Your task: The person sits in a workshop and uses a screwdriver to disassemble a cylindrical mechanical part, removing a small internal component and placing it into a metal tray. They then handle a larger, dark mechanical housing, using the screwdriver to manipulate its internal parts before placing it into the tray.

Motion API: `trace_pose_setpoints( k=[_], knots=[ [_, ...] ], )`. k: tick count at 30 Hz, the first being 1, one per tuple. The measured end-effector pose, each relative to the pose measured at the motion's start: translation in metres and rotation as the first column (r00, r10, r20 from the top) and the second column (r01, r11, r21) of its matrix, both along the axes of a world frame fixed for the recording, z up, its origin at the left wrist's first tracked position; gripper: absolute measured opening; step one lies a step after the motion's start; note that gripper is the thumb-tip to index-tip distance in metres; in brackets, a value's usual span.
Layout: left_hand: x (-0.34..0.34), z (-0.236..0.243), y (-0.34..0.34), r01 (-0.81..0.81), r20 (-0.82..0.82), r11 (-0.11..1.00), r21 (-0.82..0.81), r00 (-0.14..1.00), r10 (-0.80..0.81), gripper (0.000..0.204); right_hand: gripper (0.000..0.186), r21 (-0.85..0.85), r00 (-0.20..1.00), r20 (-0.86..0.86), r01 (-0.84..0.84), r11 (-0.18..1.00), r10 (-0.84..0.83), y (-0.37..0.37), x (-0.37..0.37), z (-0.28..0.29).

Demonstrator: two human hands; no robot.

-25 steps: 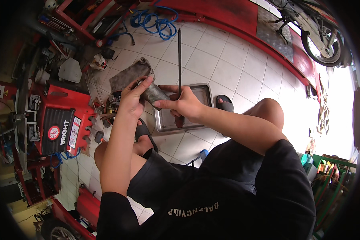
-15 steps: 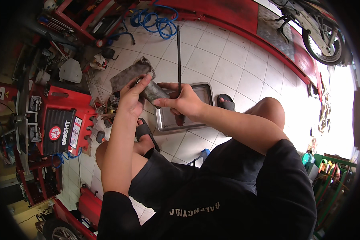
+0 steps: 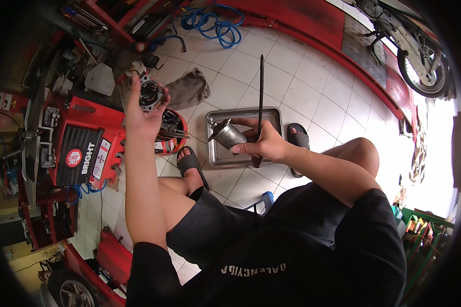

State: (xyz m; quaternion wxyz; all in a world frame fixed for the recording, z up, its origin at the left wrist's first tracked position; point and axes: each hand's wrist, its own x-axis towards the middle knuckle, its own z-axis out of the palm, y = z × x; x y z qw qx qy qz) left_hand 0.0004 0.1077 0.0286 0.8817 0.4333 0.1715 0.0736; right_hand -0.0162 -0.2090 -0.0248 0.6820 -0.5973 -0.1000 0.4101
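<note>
My left hand (image 3: 144,120) is raised at the left, fingers curled round a round metal end cover (image 3: 150,93) with a dark inner face. In my right hand (image 3: 269,143) are two things. One is a dull silver cylindrical motor (image 3: 229,138), gripped at one end, with a thin shaft and dark flange pointing to the upper left. The other is a long dark screwdriver (image 3: 262,89), pointing away from me between the fingers. Beneath the motor, a shallow metal tray (image 3: 217,161) rests on the floor. The motor and cover are apart.
A grey-brown rag (image 3: 187,89) lies on the tiles beyond the tray. An orange-rimmed tub (image 3: 182,146) of parts stands left of it. The red machine (image 3: 82,148) is at my left, a coiled blue hose (image 3: 215,25) far off, and a motorcycle (image 3: 420,56) far right.
The end cover has come away from the motor and moved left in my left hand. My right hand has shifted right and nearer with the motor and screwdriver.
</note>
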Motion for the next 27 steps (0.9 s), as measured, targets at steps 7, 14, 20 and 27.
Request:
trace_pose_setpoints(
  k=[7, 14, 20, 27],
  knots=[
    [-0.003, 0.002, -0.018, 0.138, -0.077, 0.99, -0.023, 0.987, -0.14, 0.05, 0.085, 0.096, 0.996, 0.048, 0.068, 0.993, -0.073, -0.005, 0.013, 0.024],
    [-0.003, 0.002, -0.031, 0.264, 0.054, 0.957, -0.121, 0.964, -0.26, 0.067, 0.087, 0.162, 0.992, 0.055, 0.099, 0.982, -0.109, -0.011, 0.019, 0.034],
    [-0.004, -0.003, -0.039, 0.25, 0.046, 0.931, -0.267, 0.968, -0.247, 0.073, 0.086, 0.147, 0.995, 0.06, 0.069, 0.987, -0.079, -0.014, 0.019, 0.043],
    [-0.006, -0.008, -0.044, 0.353, 0.106, 0.898, -0.262, 0.936, -0.337, 0.069, 0.086, 0.128, 0.991, 0.103, 0.07, 0.989, -0.083, -0.016, 0.019, 0.048]
  ],
)
